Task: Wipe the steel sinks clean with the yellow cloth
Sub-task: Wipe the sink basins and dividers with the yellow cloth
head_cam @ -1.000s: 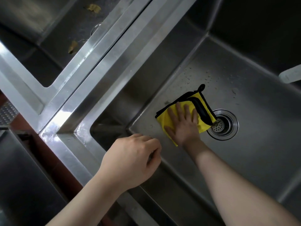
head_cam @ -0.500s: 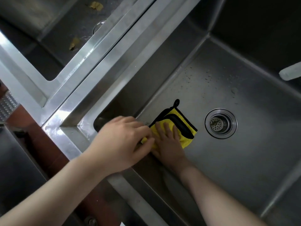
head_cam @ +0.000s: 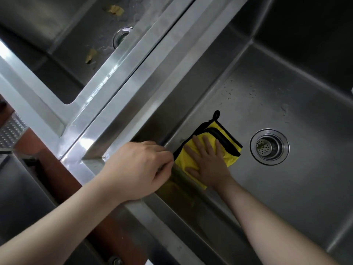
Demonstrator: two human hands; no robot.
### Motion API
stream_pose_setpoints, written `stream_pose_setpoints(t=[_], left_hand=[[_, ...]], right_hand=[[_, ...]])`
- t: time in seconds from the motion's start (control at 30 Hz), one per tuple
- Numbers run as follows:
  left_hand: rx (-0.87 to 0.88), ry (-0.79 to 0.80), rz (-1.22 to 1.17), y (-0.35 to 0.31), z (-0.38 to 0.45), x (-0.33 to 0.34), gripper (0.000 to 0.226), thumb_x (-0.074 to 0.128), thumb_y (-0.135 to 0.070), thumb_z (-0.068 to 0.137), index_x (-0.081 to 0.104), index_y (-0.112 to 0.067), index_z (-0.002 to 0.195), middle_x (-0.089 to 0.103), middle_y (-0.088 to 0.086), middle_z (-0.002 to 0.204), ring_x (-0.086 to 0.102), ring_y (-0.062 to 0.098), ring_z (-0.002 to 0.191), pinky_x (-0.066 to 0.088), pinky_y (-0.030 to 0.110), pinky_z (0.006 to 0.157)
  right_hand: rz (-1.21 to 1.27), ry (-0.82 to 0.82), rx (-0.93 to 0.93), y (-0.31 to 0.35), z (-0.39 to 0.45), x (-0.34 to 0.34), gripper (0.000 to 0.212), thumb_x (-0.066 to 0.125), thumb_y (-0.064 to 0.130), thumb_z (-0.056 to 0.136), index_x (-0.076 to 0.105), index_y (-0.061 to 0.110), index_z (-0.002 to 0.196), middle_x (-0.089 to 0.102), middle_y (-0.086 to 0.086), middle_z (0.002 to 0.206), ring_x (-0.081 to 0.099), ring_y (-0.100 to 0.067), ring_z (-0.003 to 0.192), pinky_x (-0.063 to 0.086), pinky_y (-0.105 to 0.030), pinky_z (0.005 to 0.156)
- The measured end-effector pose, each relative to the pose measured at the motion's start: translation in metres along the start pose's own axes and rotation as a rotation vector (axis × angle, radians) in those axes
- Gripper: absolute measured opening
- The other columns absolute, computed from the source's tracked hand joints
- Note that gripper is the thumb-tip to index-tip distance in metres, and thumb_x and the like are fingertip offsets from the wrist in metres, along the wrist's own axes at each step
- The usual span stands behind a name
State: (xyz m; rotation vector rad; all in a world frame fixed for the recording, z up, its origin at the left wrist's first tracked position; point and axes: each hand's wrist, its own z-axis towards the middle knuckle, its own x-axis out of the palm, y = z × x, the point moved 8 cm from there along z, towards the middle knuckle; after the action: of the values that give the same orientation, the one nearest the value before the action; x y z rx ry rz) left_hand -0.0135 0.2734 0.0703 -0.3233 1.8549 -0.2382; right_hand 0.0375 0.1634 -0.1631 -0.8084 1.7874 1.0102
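Filling most of the view: right steel sink (head_cam: 298,188), a deep basin whose floor carries scattered water drops toward its far side
Second basin: left steel sink (head_cam: 80,54) at upper left, parted from the first by a broad divider rim (head_cam: 145,79); only part of its round drain (head_cam: 120,36) shows past the rim
Right arm: reaches down into the right basin from the lower right, forearm bare
Left arm: comes in from the lower left, crossing the near rim (head_cam: 91,165) at the basin's corner
Left hand (head_cam: 137,169): knuckles up at the near-left corner of the right basin, fingers curled under loosely; nothing can be seen between them (whether the fingertips touch the steel I cannot tell)
Yellow cloth (head_cam: 227,152): folded, black-edged, with a small black hanging loop at its far corner, lying flat on the floor of the right basin near the left wall and left of the drain
Right hand (head_cam: 208,165): palm down on the cloth, fingers straight and slightly spread, pressing it to the floor
Strainer drain (head_cam: 269,146): round, perforated basket in the middle, just right of the cloth and apart from it
Scraps (head_cam: 114,10): two yellowish bits on the floor of the left basin, one beyond its drain, one nearer
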Motion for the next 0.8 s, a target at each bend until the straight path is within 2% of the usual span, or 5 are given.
stream_pose_setpoints(t=[0.23, 0.37, 0.5, 0.63, 0.8], left_hand=[[-0.023, -0.001, 0.010, 0.001, 0.000, 0.000, 0.032, 0.040, -0.036, 0.095, 0.066, -0.028, 0.079, 0.062, -0.011, 0.071, 0.059, 0.011, 0.071, 0.048, 0.029, 0.057], [-0.030, -0.006, 0.002, 0.003, 0.001, 0.001, 0.035, 0.037, -0.037, 0.095, 0.064, -0.026, 0.077, 0.061, -0.009, 0.070, 0.060, 0.013, 0.070, 0.049, 0.032, 0.058], [-0.020, -0.017, 0.008, 0.002, 0.000, 0.000, 0.031, 0.040, -0.035, 0.095, 0.062, -0.028, 0.074, 0.058, -0.012, 0.067, 0.056, 0.010, 0.066, 0.043, 0.024, 0.054], [-0.023, -0.024, 0.017, 0.002, 0.001, -0.002, 0.030, 0.041, -0.034, 0.094, 0.060, -0.030, 0.071, 0.056, -0.014, 0.065, 0.052, 0.006, 0.063, 0.033, 0.018, 0.053], [-0.044, -0.013, 0.030, 0.001, 0.002, -0.003, 0.030, 0.042, -0.033, 0.092, 0.059, -0.028, 0.069, 0.056, -0.011, 0.064, 0.053, 0.009, 0.063, 0.038, 0.023, 0.051]], right_hand=[[0.031, 0.022, 0.219, -0.028, 0.020, -0.022, 0.074, 0.028, 0.067, 0.086, 0.029, 0.034, 0.152, 0.017, -0.006, 0.164, 0.017, -0.040, 0.148, 0.014, -0.065, 0.113], [0.055, -0.002, 0.248, -0.018, 0.015, -0.024, 0.070, 0.030, 0.061, 0.088, 0.037, 0.028, 0.150, 0.024, -0.010, 0.161, 0.024, -0.044, 0.145, 0.020, -0.066, 0.113], [0.032, -0.012, 0.166, -0.002, 0.003, -0.018, 0.071, 0.040, 0.059, 0.089, 0.033, 0.028, 0.152, 0.016, -0.009, 0.162, 0.017, -0.043, 0.147, 0.016, -0.064, 0.115], [0.024, -0.042, 0.059, 0.021, -0.007, -0.009, 0.074, 0.063, 0.053, 0.084, 0.040, 0.027, 0.149, 0.026, -0.011, 0.160, 0.022, -0.043, 0.145, 0.016, -0.064, 0.115], [0.013, -0.026, -0.095, 0.036, -0.013, -0.002, 0.064, 0.043, 0.052, 0.086, 0.046, 0.029, 0.145, 0.037, -0.008, 0.155, 0.034, -0.041, 0.141, 0.014, -0.060, 0.111]])
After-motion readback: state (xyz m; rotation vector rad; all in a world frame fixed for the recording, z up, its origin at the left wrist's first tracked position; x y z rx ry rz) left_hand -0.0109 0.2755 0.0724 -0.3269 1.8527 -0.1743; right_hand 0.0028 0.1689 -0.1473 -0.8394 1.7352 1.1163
